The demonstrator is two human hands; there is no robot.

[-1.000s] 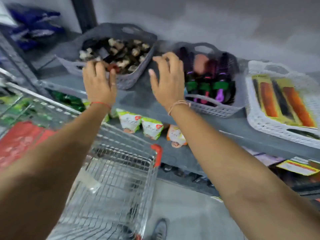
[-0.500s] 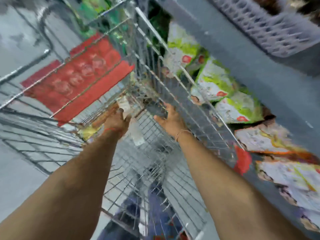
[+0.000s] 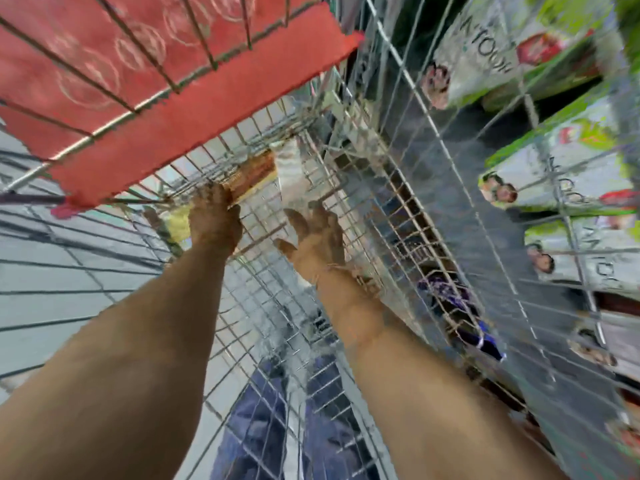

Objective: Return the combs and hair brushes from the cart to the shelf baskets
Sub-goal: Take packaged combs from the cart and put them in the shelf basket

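Both my arms reach down into the wire shopping cart (image 3: 363, 188). My left hand (image 3: 214, 220) is closed over a packaged comb (image 3: 254, 174), orange-brown on a yellow card, lying on the cart floor. My right hand (image 3: 317, 237) hovers open just right of it, fingers spread, beside a clear plastic packet (image 3: 294, 171) whose contents I cannot make out. The shelf baskets are out of view. The frame is blurred.
The cart's red child-seat flap (image 3: 166, 98) hangs above my left hand. Green-and-white product packs (image 3: 554, 174) fill the lower shelf to the right, outside the cart wall. Blue trouser legs (image 3: 277, 427) show through the cart floor.
My hands left the shelf baskets and dropped into the cart. The left hand has closed on the packaged comb; the right hand has opened wider beside it.
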